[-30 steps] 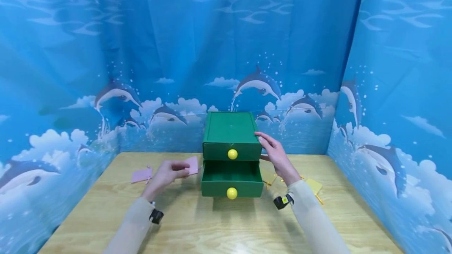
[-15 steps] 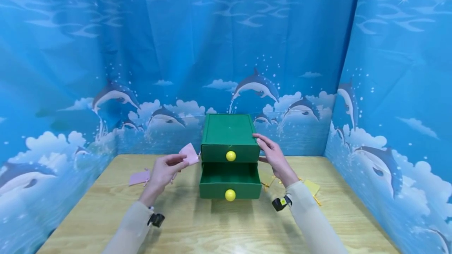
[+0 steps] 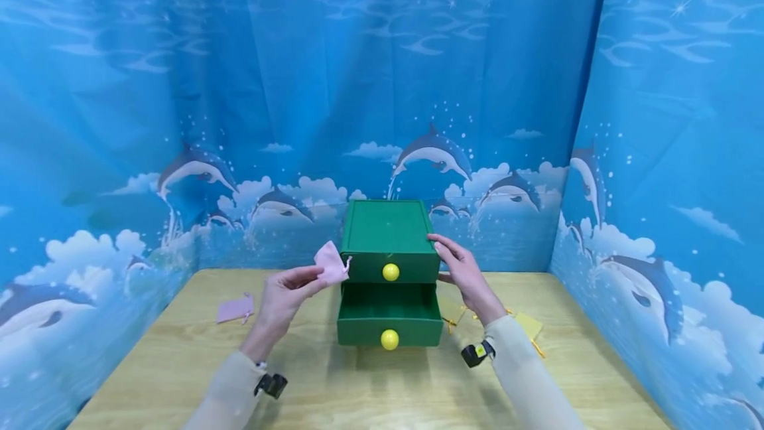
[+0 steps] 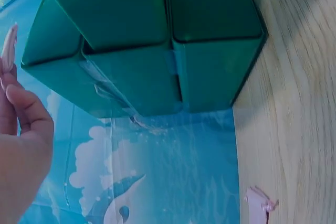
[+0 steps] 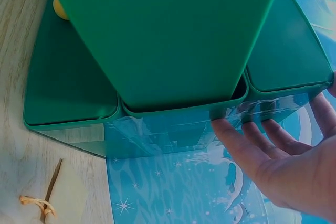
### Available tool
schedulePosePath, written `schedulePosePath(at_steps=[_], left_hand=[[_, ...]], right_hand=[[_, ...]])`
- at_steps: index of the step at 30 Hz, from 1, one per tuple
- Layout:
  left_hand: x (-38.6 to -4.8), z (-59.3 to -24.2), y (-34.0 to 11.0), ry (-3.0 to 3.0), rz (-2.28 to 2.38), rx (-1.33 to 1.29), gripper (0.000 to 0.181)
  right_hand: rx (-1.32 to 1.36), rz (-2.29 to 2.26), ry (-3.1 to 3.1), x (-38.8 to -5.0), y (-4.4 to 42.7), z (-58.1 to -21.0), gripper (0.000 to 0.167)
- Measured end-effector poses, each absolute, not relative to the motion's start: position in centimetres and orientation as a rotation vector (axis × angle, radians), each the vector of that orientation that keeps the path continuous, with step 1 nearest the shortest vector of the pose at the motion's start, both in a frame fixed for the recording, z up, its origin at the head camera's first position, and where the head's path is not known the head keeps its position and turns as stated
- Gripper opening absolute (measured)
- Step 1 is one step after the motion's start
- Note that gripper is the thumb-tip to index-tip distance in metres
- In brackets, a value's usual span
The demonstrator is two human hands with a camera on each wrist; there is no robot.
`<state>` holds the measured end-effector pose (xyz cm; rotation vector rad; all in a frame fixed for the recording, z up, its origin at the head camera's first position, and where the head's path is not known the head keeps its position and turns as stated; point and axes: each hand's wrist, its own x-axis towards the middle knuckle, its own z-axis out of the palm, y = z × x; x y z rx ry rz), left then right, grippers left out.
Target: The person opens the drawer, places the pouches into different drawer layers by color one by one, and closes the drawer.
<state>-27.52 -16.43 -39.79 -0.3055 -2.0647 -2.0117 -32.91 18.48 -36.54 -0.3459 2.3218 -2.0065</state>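
A small pink drawstring pouch (image 3: 330, 261) is pinched between the thumb and fingers of my left hand (image 3: 277, 304). It is raised beside the left front of a green drawer unit (image 3: 388, 227), its string end toward the unit. In the left wrist view the same pouch (image 4: 9, 48) shows edge-on. The unit's middle drawer (image 3: 390, 332), with a yellow knob, is pulled out; the top drawer (image 3: 364, 267) is in. My right hand (image 3: 471, 281) rests against the unit's right side. In the right wrist view, its extended fingers (image 5: 244, 148) touch the side wall.
Another pink pouch (image 3: 235, 309) lies on the wooden table (image 3: 161, 367) at left. Yellow pouches lie at right, one (image 3: 528, 325) beyond the right forearm and one (image 3: 450, 312) partly behind the unit. A dolphin-print curtain (image 3: 280, 118) hangs behind and along the sides.
My left hand has lifted the pink pouch from beside the drawer unit to about top-drawer height, and the pouch has turned in the fingers. My right hand stays at the unit's side.
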Motion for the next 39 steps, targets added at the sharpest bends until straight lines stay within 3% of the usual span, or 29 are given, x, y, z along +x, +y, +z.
schedulePosePath(at_steps=[15, 39], left_hand=[[-26.1, -39.9, -12.1, -2.244, -1.552, -0.873, 0.021], [-26.5, -37.9, -6.9, -2.567, -1.186, -1.010, 0.018]], right_hand=[[-0.342, -2.015, 2.308, -33.0, 18.2, -36.9, 0.047], [-0.325, -2.038, 2.295, -33.1, 18.4, -37.0, 0.049]])
